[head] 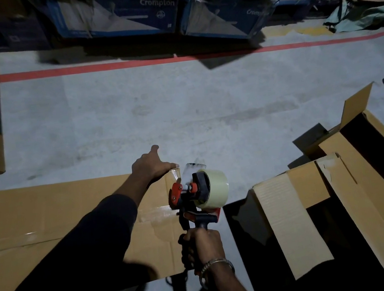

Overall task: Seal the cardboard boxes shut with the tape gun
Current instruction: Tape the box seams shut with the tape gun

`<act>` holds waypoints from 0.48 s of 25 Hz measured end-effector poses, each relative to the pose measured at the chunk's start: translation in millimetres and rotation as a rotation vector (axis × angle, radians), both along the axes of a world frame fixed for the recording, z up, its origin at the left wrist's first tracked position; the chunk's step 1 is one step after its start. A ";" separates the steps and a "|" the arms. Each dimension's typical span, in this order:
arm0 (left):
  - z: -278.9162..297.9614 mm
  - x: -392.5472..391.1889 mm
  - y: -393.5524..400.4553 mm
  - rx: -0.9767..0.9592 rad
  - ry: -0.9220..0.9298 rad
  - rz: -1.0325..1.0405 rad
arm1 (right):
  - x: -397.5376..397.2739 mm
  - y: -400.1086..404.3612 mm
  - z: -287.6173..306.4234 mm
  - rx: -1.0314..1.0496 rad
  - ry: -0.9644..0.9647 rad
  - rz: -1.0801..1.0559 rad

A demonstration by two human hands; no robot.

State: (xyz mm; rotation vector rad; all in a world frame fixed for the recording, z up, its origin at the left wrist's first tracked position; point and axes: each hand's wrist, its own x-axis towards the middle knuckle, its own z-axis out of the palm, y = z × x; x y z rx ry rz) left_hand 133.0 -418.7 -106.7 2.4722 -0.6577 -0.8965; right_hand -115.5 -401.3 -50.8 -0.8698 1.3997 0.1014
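Gripping the upright tape gun [196, 198], right hand [202, 244] clenches; left hand [153, 166] seemingly presses box [55, 212] flat.

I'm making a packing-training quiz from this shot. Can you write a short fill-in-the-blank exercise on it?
1. The tape gun is gripped by its handle in the ____ hand.
2. The left hand presses on the far corner of the ____ box.
3. The box on the right has its flaps ____.
4. The line on the floor is ____.

Missing words: right; taped; open; red
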 end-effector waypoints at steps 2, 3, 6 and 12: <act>0.0 -3.8 1.0 -0.092 -0.013 -0.045 | -0.7 -0.9 -1.5 -0.017 0.012 -0.006; 0.9 -5.1 1.5 -0.159 -0.009 -0.052 | 0.3 -1.6 -1.4 -0.019 0.023 -0.004; 2.7 -6.2 6.4 -0.231 0.059 -0.108 | 2.4 0.0 -1.3 -0.011 0.021 -0.017; -2.3 -9.4 6.3 -0.193 -0.041 -0.346 | 4.2 -9.7 14.7 0.099 0.013 -0.073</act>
